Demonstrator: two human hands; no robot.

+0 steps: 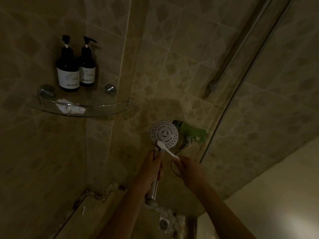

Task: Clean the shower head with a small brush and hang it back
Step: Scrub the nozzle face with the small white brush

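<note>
Left hand (151, 167) grips shower head (164, 134) handle; right hand (189, 169) pinches brush (166, 150), bristles on faceplate.

We are seeing a dim, brownish scene, with a soft glow spreading from the lower right. The white round perforated shower head (164, 134) is standing out brightest, throwing a faint shadow onto the beige tiled wall (172, 75). The chrome rail (233, 55) is bowing slightly near the wide-angle edge, and fine detail is blurring.

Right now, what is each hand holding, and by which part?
The left hand grips the shower head by its handle; the right hand holds the brush by its handle end.
</note>
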